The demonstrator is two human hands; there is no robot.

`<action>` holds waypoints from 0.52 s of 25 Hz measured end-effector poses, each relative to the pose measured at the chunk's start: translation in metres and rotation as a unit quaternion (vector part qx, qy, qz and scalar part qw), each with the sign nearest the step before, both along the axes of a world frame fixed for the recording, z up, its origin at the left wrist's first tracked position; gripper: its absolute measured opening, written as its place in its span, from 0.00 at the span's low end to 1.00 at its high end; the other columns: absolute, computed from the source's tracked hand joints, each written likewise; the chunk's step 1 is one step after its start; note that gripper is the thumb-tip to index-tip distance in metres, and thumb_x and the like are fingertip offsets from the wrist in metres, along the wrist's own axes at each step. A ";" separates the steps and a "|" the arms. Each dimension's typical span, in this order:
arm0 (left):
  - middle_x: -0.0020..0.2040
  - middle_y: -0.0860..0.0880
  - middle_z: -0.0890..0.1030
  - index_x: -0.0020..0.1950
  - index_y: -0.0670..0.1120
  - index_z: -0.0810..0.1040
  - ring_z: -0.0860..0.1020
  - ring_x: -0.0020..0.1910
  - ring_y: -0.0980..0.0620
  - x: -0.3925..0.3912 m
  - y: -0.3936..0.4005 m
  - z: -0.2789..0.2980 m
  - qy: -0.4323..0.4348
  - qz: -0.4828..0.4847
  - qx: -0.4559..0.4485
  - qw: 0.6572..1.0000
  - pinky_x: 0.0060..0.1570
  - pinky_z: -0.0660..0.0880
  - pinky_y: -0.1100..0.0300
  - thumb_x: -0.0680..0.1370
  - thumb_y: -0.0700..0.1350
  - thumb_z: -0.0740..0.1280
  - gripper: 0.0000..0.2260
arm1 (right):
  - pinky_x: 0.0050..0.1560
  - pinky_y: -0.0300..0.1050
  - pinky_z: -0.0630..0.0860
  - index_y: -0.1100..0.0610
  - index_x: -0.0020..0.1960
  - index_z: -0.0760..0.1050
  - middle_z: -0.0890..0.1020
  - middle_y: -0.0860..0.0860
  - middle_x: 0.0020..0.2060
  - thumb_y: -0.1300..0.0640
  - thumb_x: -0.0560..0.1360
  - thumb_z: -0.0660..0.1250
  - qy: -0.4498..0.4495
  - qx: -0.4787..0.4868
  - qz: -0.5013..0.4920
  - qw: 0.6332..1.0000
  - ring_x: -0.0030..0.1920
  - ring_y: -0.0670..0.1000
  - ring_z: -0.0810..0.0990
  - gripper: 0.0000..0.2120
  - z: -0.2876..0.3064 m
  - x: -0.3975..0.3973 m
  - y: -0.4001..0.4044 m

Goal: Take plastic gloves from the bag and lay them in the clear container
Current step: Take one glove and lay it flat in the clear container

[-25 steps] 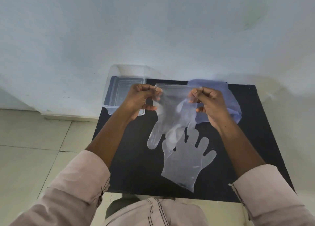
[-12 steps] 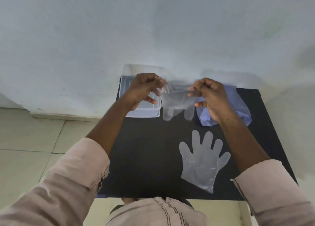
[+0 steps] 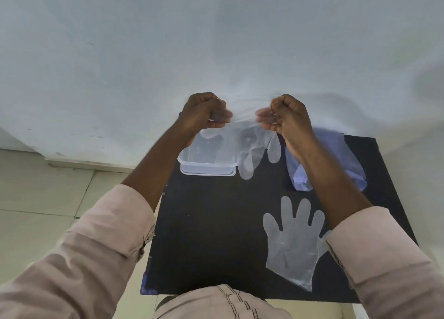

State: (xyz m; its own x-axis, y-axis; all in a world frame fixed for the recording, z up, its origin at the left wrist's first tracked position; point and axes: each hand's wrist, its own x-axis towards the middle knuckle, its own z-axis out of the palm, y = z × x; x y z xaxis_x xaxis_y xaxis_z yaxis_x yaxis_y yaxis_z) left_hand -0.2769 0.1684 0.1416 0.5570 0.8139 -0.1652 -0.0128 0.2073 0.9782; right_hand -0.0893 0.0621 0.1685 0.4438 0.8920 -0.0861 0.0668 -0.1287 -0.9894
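A clear plastic glove (image 3: 248,148) hangs in the air with its fingers pointing down, stretched by its cuff between my left hand (image 3: 203,114) and my right hand (image 3: 287,119). Both hands pinch the cuff and are raised above the far part of the black table (image 3: 211,234). The glove's fingertips dangle at the right edge of the clear container (image 3: 207,168), which stands at the table's far left corner. A second clear glove (image 3: 292,241) lies flat on the table near right, fingers pointing away. The bluish plastic bag (image 3: 334,160) lies at the far right, partly behind my right forearm.
A pale wall rises directly behind the table. Light floor tiles (image 3: 36,198) show on the left, beyond the table's left edge. My pink sleeves fill the lower corners of the view.
Both hands have lifted the glove higher and farther from me, toward the wall, and shifted it left so it hangs by the container. The glove on the table has stayed put.
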 end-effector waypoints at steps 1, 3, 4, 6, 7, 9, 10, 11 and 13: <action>0.39 0.44 0.86 0.39 0.43 0.78 0.85 0.42 0.44 0.000 0.010 0.000 0.011 0.019 -0.013 1.000 0.49 0.82 0.51 0.77 0.39 0.65 0.07 | 0.43 0.44 0.80 0.55 0.40 0.70 0.85 0.60 0.44 0.61 0.79 0.59 -0.007 -0.006 0.006 1.000 0.45 0.58 0.85 0.10 -0.002 0.000 0.014; 0.39 0.43 0.86 0.39 0.42 0.77 0.85 0.40 0.45 0.000 0.032 0.001 0.030 0.063 -0.036 0.997 0.49 0.81 0.51 0.76 0.39 0.65 0.06 | 0.45 0.44 0.79 0.54 0.39 0.70 0.85 0.58 0.43 0.61 0.78 0.59 -0.019 -0.026 0.011 0.999 0.46 0.57 0.86 0.09 -0.007 -0.001 0.042; 0.39 0.42 0.85 0.39 0.42 0.76 0.84 0.39 0.45 0.002 0.044 0.001 0.040 0.083 -0.043 0.995 0.49 0.81 0.51 0.76 0.38 0.64 0.06 | 0.47 0.46 0.78 0.54 0.39 0.70 0.86 0.57 0.43 0.60 0.78 0.58 -0.022 -0.037 0.012 0.999 0.47 0.57 0.86 0.09 -0.010 -0.001 0.057; 0.41 0.40 0.84 0.39 0.42 0.75 0.84 0.38 0.45 0.006 0.065 -0.001 0.056 0.113 -0.052 0.991 0.47 0.82 0.52 0.76 0.38 0.64 0.06 | 0.50 0.48 0.78 0.54 0.40 0.70 0.86 0.55 0.43 0.59 0.78 0.58 -0.030 -0.054 0.013 0.998 0.47 0.55 0.86 0.08 -0.017 0.001 0.086; 0.42 0.40 0.84 0.40 0.42 0.75 0.84 0.38 0.45 0.009 0.075 -0.003 0.063 0.127 -0.056 0.988 0.47 0.81 0.53 0.76 0.38 0.64 0.06 | 0.50 0.48 0.78 0.54 0.40 0.70 0.85 0.54 0.42 0.58 0.78 0.58 -0.032 -0.061 0.014 0.998 0.47 0.54 0.85 0.08 -0.021 0.002 0.100; 0.44 0.39 0.83 0.40 0.42 0.75 0.83 0.39 0.44 0.014 0.094 -0.005 0.081 0.155 -0.060 0.983 0.47 0.81 0.53 0.76 0.38 0.63 0.05 | 0.50 0.49 0.78 0.53 0.40 0.71 0.84 0.52 0.41 0.58 0.78 0.58 -0.035 -0.067 0.015 0.997 0.46 0.52 0.85 0.09 -0.026 0.004 0.124; 0.45 0.38 0.83 0.41 0.42 0.75 0.83 0.40 0.44 0.016 0.103 -0.005 0.089 0.167 -0.059 0.980 0.48 0.81 0.52 0.77 0.37 0.63 0.05 | 0.50 0.49 0.78 0.53 0.40 0.71 0.84 0.51 0.40 0.59 0.78 0.58 -0.042 -0.067 0.015 0.997 0.45 0.51 0.84 0.09 -0.028 0.005 0.135; 0.46 0.38 0.84 0.41 0.41 0.75 0.82 0.41 0.44 0.018 0.110 -0.004 0.093 0.177 -0.053 0.978 0.49 0.81 0.52 0.77 0.37 0.63 0.05 | 0.51 0.49 0.78 0.54 0.41 0.71 0.84 0.52 0.41 0.59 0.78 0.58 -0.053 -0.063 0.014 0.997 0.45 0.50 0.84 0.08 -0.029 0.006 0.144; 0.46 0.37 0.84 0.40 0.42 0.76 0.82 0.42 0.43 0.022 0.120 0.001 0.086 0.189 -0.020 0.978 0.50 0.80 0.51 0.76 0.37 0.64 0.06 | 0.51 0.51 0.79 0.58 0.43 0.72 0.84 0.55 0.43 0.61 0.78 0.58 -0.086 -0.033 0.007 0.996 0.45 0.50 0.84 0.07 -0.027 0.009 0.158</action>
State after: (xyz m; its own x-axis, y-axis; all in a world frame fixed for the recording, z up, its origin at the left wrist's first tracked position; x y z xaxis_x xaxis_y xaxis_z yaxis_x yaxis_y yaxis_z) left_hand -0.2552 0.2885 0.1425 0.1791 0.9473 -0.2655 0.0688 0.2571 0.9639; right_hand -0.0803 0.2204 0.1416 0.4441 0.8934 -0.0679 0.2368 -0.1902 -0.9528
